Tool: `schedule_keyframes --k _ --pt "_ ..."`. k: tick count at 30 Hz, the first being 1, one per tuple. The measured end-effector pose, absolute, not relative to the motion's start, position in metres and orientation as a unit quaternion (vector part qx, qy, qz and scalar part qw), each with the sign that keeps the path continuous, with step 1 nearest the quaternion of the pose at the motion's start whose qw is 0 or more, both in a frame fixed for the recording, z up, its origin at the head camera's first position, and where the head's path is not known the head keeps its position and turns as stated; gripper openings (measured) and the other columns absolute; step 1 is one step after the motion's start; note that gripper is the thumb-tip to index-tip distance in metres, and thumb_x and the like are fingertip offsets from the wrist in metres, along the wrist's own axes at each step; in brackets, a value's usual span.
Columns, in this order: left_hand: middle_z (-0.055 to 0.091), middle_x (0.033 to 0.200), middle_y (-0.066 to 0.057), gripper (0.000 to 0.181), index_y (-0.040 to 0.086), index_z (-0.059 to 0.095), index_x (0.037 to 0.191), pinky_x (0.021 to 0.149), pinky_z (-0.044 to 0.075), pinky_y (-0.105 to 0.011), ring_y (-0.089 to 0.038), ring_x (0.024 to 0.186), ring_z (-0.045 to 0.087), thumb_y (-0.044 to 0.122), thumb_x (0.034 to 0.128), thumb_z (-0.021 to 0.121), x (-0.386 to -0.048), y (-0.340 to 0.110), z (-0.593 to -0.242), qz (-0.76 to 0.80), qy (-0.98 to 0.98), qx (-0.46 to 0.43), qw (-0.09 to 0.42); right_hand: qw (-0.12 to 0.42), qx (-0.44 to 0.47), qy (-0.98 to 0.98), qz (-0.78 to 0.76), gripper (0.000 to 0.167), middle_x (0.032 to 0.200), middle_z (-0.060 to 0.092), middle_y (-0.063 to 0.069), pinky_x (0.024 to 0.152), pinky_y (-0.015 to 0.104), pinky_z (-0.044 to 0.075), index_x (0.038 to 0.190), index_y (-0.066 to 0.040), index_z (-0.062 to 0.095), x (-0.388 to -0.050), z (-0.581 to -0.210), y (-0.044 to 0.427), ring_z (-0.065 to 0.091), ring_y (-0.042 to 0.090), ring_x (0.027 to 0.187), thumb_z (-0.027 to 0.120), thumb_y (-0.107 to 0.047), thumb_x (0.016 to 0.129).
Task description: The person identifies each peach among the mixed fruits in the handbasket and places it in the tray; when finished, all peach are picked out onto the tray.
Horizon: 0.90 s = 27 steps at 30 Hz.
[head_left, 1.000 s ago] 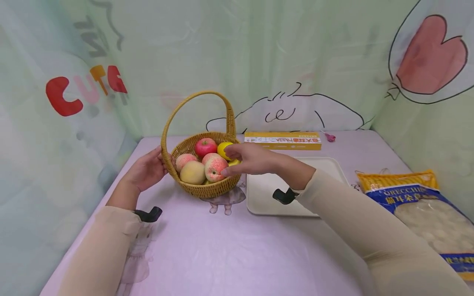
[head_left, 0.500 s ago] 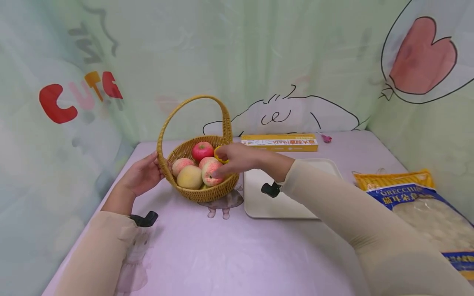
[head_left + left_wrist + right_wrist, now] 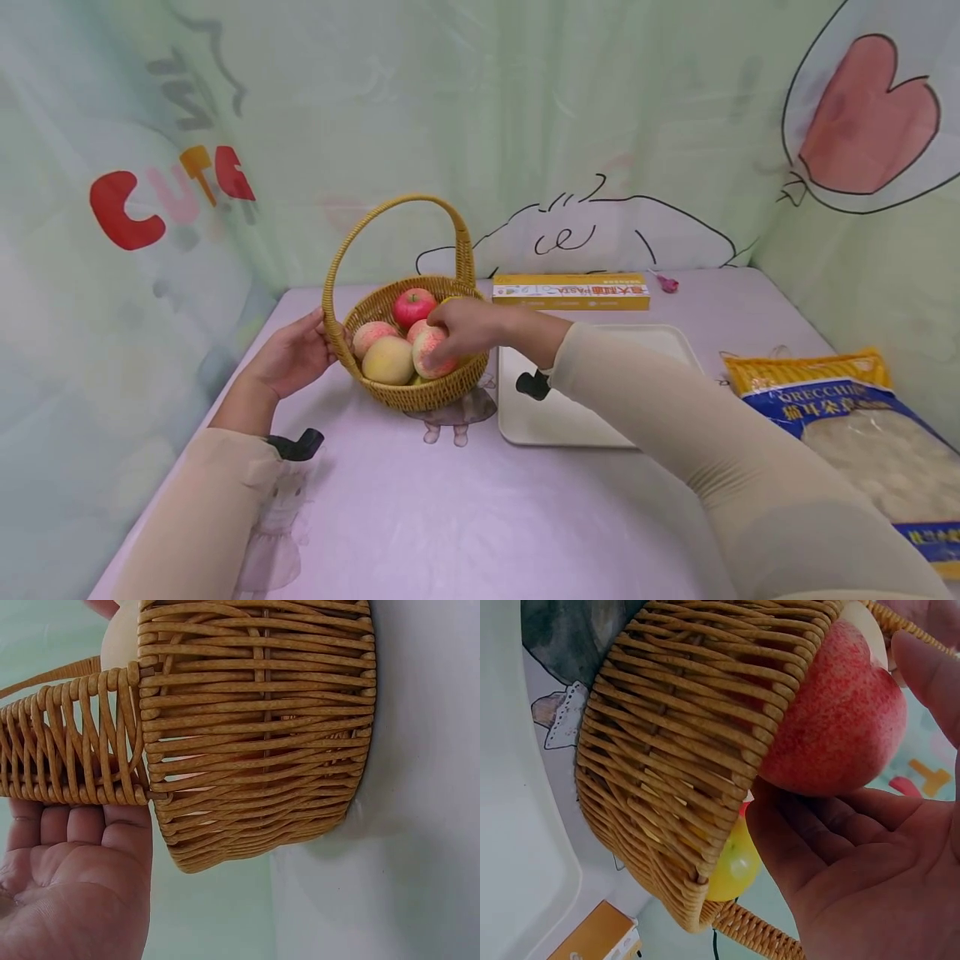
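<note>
A woven basket (image 3: 427,395) with a tall hoop handle (image 3: 358,227) holds several fruits. At its left side, my left hand (image 3: 294,354) grips the handle's lower part, fingers passing behind the wicker (image 3: 75,742) in the left wrist view. My right hand (image 3: 476,327) reaches over the right rim and holds a red-speckled peach (image 3: 840,712) between thumb and fingers. Around that peach lie a red apple (image 3: 414,308), a yellowish peach (image 3: 388,360) and a pink peach (image 3: 372,337). A yellow fruit (image 3: 737,866) is mostly hidden behind the right hand in the head view.
A white tray (image 3: 555,429) stands right of the basket, partly under the right forearm. Behind it lies an orange pasta box (image 3: 570,292), with a small pink flower (image 3: 667,284) beside. At the far right lies a bag of orecchiette (image 3: 855,442). Printed curtains enclose the table.
My right hand has moved slightly left and deeper over the basket, from beside the yellow fruit onto the speckled peach, covering most of the yellow fruit. The left hand stays at the handle.
</note>
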<state>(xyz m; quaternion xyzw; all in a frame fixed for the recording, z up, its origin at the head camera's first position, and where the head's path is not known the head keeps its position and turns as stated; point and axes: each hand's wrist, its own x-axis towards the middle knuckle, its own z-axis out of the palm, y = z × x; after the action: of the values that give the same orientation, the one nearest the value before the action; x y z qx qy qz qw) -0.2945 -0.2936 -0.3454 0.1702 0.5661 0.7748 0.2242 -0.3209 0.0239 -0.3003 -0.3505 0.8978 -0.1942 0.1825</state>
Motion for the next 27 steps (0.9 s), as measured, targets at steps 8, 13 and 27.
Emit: schedule_keyframes --k 8,13,27 --pt "0.071 0.099 0.001 0.041 0.017 0.067 0.103 0.095 0.046 -0.028 -0.017 0.1 0.061 0.035 0.1138 0.032 -0.292 -0.29 -0.343 0.777 0.566 0.165 0.222 0.182 -0.33 0.906 -0.194 0.057 0.12 0.067 0.004 0.092 0.03 0.052 0.138 -0.008 0.063 -0.32 -0.305 0.021 0.058 0.02 0.111 0.078 -0.037 0.092" --pt "0.071 0.099 0.001 0.041 0.017 0.067 0.103 0.094 0.046 -0.028 -0.017 0.1 0.062 0.035 0.114 0.032 -0.291 -0.289 -0.343 0.778 0.565 0.165 0.221 0.18 -0.323 0.905 -0.21 0.052 0.116 0.068 0.003 0.088 0.028 0.053 0.133 -0.008 0.066 -0.318 -0.306 0.022 0.059 0.019 0.106 0.079 -0.036 0.091" --pt "0.071 0.099 0.001 0.033 0.019 0.066 0.103 0.095 0.046 -0.028 -0.016 0.098 0.063 0.038 0.1122 0.041 -0.291 -0.29 -0.344 0.78 0.569 0.156 0.209 0.146 -0.32 0.889 -0.292 0.046 0.112 0.071 0.002 0.087 0.029 0.054 0.131 -0.01 0.068 -0.314 -0.296 0.037 0.063 0.017 0.1 0.077 -0.033 0.092"
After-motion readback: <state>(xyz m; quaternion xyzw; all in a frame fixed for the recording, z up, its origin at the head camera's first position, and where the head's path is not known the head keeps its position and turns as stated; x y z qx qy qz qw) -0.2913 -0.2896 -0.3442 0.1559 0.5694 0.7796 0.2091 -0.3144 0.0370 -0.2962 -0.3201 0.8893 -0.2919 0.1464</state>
